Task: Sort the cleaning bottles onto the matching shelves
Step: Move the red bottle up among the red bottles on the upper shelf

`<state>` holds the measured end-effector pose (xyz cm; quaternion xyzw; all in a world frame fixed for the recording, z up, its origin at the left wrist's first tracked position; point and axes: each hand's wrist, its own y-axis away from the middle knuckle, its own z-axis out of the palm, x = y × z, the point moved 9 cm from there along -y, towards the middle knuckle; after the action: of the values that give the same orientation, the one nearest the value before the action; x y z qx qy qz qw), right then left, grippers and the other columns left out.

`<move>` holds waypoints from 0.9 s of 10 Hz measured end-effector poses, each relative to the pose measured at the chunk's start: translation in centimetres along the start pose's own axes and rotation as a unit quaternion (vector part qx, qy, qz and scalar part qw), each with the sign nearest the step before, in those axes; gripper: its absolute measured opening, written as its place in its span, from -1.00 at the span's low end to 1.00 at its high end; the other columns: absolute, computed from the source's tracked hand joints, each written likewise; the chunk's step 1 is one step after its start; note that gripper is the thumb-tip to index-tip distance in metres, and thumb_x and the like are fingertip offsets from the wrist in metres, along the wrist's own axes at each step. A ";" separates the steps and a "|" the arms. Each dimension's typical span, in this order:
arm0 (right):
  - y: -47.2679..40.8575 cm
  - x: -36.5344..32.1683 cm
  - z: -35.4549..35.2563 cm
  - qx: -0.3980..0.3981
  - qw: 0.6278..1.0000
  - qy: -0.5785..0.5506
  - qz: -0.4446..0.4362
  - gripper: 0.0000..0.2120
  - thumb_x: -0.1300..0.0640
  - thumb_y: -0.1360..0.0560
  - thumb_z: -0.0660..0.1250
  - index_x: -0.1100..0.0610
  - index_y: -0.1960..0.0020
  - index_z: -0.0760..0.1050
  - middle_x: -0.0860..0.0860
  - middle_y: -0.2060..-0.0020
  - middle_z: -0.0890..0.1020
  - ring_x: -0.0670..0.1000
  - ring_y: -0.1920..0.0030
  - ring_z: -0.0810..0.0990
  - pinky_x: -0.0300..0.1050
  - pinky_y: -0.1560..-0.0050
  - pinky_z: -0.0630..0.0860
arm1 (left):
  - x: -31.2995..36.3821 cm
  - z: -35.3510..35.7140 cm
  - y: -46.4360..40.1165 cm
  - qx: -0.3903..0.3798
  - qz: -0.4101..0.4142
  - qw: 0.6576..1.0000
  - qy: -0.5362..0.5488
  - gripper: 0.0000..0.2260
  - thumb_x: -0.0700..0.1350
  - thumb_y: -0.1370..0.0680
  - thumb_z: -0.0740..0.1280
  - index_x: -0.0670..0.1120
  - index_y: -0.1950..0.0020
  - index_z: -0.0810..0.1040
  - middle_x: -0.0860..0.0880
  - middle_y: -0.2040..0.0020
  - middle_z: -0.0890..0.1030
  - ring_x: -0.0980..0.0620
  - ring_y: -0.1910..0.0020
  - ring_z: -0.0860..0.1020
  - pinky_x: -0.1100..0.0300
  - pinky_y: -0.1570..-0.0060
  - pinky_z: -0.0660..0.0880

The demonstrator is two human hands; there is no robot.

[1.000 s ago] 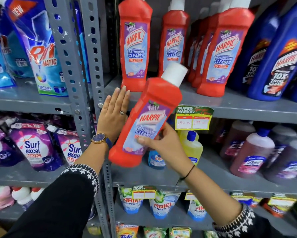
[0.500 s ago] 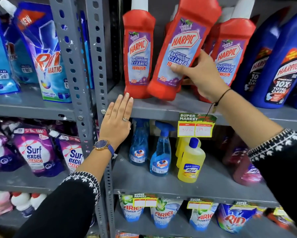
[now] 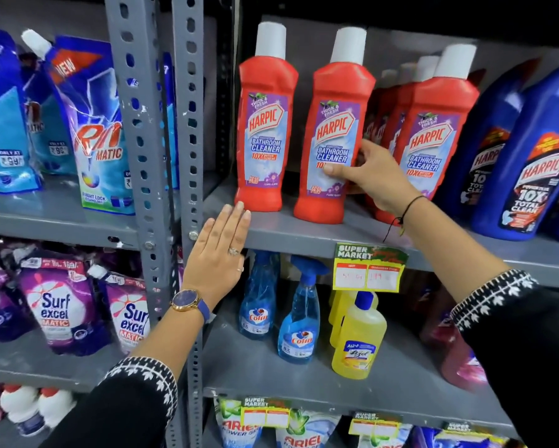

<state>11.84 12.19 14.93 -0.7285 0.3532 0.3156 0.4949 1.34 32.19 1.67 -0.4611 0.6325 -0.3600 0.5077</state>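
Two red Harpic bottles stand upright at the front of the grey shelf [image 3: 304, 236]. My right hand [image 3: 373, 176] grips the second bottle [image 3: 331, 137], thumb across its label, fingers behind. My left hand [image 3: 221, 250] lies flat and open against the shelf edge, holding nothing.

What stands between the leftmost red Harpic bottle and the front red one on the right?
In the head view, one more red Harpic bottle stands upright there on the shelf, with the right hand gripping its side.

Bright, even light; soft, bowed edges
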 end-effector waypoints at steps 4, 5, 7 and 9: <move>-0.1 1.0 0.6 -0.065 0.997 0.022 0.037 -0.56 0.21 -0.31 0.53 -0.01 -0.10 0.44 -0.07 0.02 0.65 -0.19 0.09 0.65 -0.33 0.27 0.55 | 0.0 0.0 0.1 -0.001 -0.003 1.000 -0.015 -0.25 -0.23 -0.41 0.09 -0.16 -0.58 -0.12 -0.08 -0.57 -0.10 -0.02 -0.55 -0.08 0.06 -0.51 -0.11; 0.9 2.9 1.3 -0.155 0.982 0.030 0.103 -0.57 0.27 -0.36 0.47 0.00 -0.13 0.42 -0.06 0.01 0.64 -0.16 0.11 0.63 -0.37 0.34 0.52 | 0.0 0.0 0.1 0.000 -0.001 1.000 -0.011 -0.25 -0.23 -0.41 0.09 -0.16 -0.58 -0.12 -0.08 -0.57 -0.10 -0.02 -0.55 -0.08 0.06 -0.51 -0.11; 2.0 5.8 1.7 -0.186 0.975 0.008 0.124 -0.54 0.33 -0.38 0.43 0.05 -0.20 0.40 0.01 -0.08 0.62 0.00 -0.14 0.60 -0.20 -0.05 0.59 | 0.0 0.2 0.2 -0.004 0.003 1.000 -0.015 -0.26 -0.22 -0.42 0.09 -0.17 -0.58 -0.11 -0.09 -0.57 -0.09 -0.03 -0.55 -0.08 0.05 -0.51 -0.10; 1.8 5.4 2.1 -0.203 0.974 0.023 0.098 -0.64 0.33 -0.40 0.40 -0.01 -0.09 0.47 -0.05 -0.05 0.63 -0.09 -0.08 0.61 -0.18 -0.12 0.57 | 0.0 0.0 0.2 -0.001 0.002 1.000 -0.015 -0.26 -0.22 -0.42 0.08 -0.17 -0.58 -0.11 -0.09 -0.57 -0.09 -0.03 -0.55 -0.07 0.05 -0.51 -0.11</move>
<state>13.15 12.62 8.99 -0.7826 0.3632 0.4105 0.2952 1.30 32.24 1.49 -0.4656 0.6262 -0.3511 0.5175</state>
